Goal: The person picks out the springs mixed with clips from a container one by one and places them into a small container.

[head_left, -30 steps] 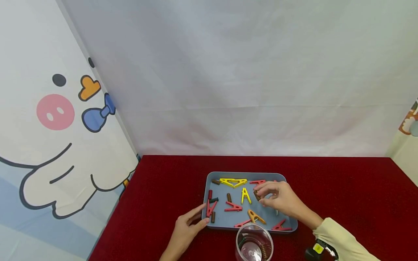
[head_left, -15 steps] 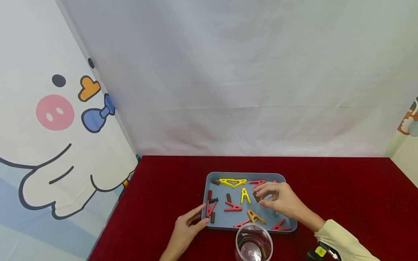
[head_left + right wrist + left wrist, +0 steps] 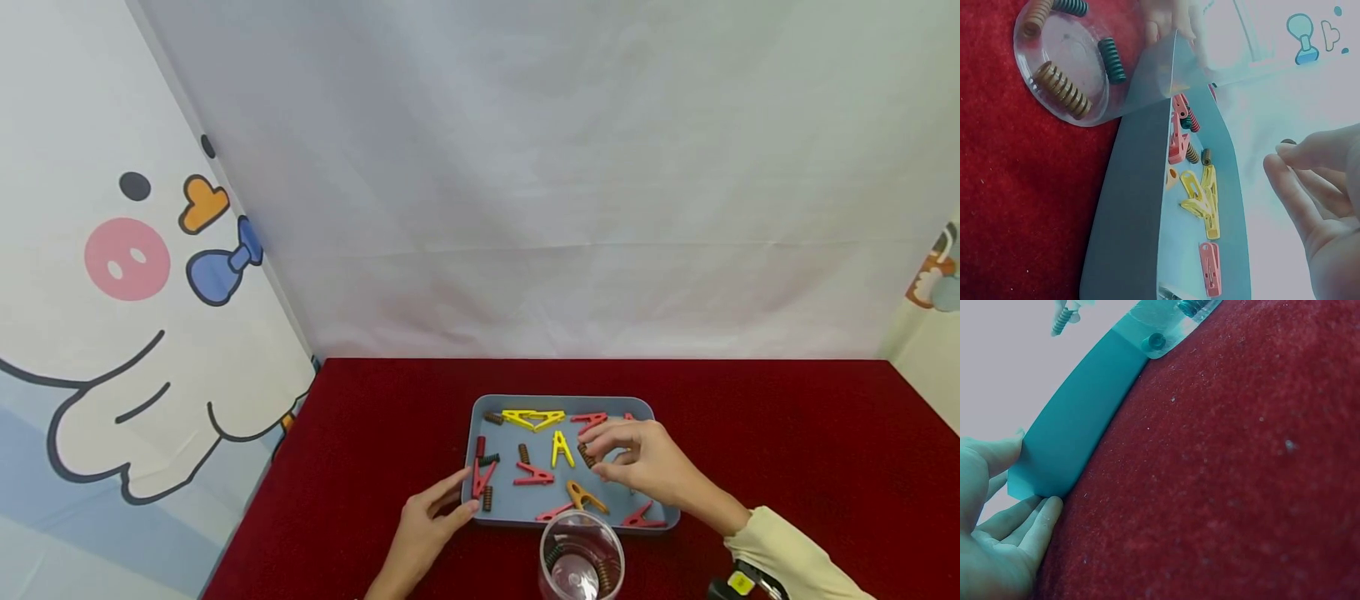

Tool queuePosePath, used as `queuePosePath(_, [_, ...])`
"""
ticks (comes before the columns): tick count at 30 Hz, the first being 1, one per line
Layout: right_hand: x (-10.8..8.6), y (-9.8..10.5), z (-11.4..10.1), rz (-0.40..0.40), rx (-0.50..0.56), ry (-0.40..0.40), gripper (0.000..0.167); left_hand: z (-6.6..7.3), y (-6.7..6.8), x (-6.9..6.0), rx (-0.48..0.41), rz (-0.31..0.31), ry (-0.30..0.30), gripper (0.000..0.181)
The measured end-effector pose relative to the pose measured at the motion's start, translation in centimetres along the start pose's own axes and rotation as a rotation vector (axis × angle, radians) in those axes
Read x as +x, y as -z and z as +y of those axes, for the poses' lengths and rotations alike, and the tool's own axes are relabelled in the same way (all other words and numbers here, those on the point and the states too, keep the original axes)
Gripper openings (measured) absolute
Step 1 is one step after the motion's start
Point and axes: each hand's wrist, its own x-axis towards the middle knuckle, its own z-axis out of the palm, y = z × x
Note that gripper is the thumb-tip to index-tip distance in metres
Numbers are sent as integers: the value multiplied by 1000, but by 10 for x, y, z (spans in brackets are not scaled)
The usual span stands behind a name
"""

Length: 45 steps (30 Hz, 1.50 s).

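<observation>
My right hand (image 3: 637, 458) pinches a brown coil spring (image 3: 586, 455) between thumb and fingertips, over the right half of a grey-blue tray (image 3: 570, 398). That spring (image 3: 1061, 322) also shows in the left wrist view; in the right wrist view the fingers mostly hide it. My left hand (image 3: 422, 529) holds the tray's near left corner, thumb at the rim and fingers low on the wall in the left wrist view. On the tray lie red clips (image 3: 534, 475), yellow clips (image 3: 562, 450), an orange clip (image 3: 585, 497) and more springs (image 3: 523, 453).
A clear round cup (image 3: 545, 575) stands in front of the tray, with brown and green springs (image 3: 1112, 60) inside. Dark red cloth (image 3: 787, 442) covers the table. A pale curtain (image 3: 600, 183) hangs behind, and a cartoon-printed sheet (image 3: 247, 350) on the left.
Both hands keep their places, and the brown spring stays in the right fingertips. The head view has shifted very slightly.
</observation>
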Motion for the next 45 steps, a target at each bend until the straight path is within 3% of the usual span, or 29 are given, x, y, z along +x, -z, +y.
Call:
queuePosePath(31, [-17,-2,-22,-28,12,9,9,1,-2,-1,-60,0,-47,51])
queuePosePath(45, [-22,-5,-27,-40,-11,49,10,0,-2,-1,-31,17,-34,50])
